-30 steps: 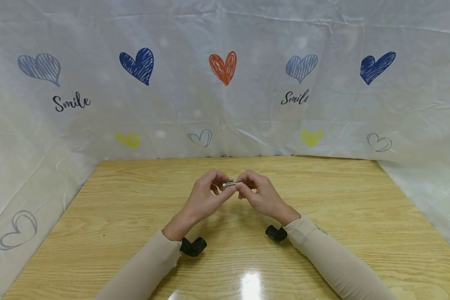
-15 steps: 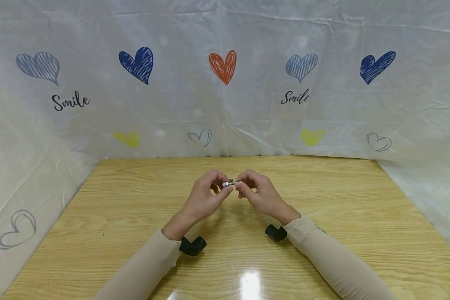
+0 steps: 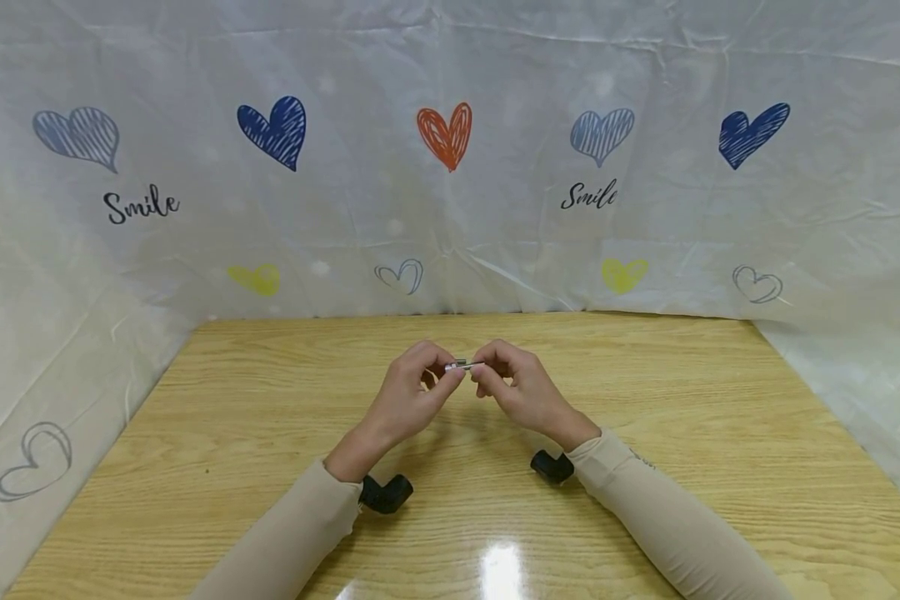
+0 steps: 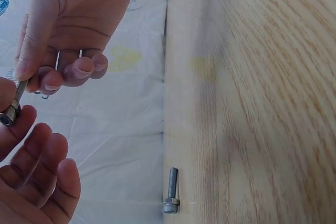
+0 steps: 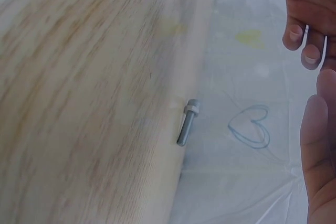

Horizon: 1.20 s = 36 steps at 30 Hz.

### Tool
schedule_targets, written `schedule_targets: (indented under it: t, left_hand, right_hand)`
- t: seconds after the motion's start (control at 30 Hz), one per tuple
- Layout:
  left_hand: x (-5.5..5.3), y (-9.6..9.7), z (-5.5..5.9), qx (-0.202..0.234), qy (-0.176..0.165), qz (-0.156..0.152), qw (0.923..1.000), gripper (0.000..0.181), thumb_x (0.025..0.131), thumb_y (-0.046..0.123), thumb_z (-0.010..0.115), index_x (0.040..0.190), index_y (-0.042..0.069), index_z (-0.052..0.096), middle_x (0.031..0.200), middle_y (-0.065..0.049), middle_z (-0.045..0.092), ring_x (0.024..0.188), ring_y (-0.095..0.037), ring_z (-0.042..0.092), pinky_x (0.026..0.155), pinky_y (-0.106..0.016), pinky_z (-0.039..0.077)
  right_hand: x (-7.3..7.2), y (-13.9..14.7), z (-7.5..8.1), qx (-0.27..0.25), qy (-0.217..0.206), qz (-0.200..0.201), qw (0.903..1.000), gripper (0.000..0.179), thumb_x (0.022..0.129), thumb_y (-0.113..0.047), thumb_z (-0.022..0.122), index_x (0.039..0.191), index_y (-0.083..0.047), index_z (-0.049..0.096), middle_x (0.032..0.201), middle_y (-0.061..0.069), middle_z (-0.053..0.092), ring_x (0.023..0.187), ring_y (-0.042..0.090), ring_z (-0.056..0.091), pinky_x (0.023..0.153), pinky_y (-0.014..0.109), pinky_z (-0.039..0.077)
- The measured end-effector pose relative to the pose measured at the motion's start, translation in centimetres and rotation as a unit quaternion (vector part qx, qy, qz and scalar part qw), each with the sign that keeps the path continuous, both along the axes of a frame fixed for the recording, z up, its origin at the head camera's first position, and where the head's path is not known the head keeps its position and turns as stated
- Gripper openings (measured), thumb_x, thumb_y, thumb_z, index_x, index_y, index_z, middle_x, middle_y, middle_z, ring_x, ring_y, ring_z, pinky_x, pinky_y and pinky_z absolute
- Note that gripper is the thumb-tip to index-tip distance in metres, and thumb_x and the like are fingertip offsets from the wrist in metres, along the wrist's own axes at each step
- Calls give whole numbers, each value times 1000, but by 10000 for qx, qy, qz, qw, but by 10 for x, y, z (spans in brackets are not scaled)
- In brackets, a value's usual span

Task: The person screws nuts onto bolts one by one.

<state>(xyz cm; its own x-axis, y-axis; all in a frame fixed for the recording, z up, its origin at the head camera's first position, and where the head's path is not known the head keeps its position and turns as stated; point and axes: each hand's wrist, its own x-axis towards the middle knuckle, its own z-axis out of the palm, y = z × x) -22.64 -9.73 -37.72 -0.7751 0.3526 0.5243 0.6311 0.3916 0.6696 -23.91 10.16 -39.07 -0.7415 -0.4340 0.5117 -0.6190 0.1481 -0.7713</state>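
Just above the table, both hands hold one silver socket-head bolt, its head toward the left and a nut close to the head. My left hand pinches it at the head end between thumb and finger, the other fingers loosely bent. From the other side my right hand pinches the threaded end, so the tip is hidden by its fingers. A second bolt, also with a nut by its head, lies on the tabletop behind the hands. In the head view the hands partly cover it.
The wooden table stretches out around both arms. A white cloth backdrop printed with hearts hangs along its back edge and sides. Black wrist mounts jut out below each wrist, close over the table.
My left thumb has drawn back leftward along the bolt and now lies against its head end, covering more of it. My right hand keeps its grip and place.
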Motion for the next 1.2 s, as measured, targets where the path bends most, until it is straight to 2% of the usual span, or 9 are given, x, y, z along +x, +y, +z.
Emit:
schedule_targets:
  t: [0.3,0.57,0.83,1.2]
  left_hand:
    - [0,-1,-1,-62,-59,20,10000,10,95,21,61,88,14,64,86,4,57,76,-11,53,64,-34,49]
    - [0,-1,1,-53,-132,113,9998,6,93,21,65,90,15,65,88,5,58,76,-11,53,64,-34,49]
    - [0,-3,2,-76,-179,220,9996,7,89,15,68,95,13,63,90,2,59,77,-10,55,63,-32,49]
    - [0,-3,3,-246,-245,301,9989,6,89,11,68,94,12,63,89,2,59,77,-11,55,64,-30,49]
  right_hand:
    - [0,0,1,-6,40,19,10000,8,98,-11,55,99,-5,60,84,3,63,67,18,63,60,31,52]
    - [1,0,1,12,-23,-57,10000,8,98,-16,56,99,-9,60,84,0,63,68,15,63,59,31,51]
    - [0,0,0,24,-78,-210,9997,19,98,-18,57,100,0,60,82,-1,62,67,16,62,58,30,50]
    - [-3,3,-1,118,-134,-171,9997,9,97,-19,58,100,-11,61,82,0,62,68,34,62,54,29,46]
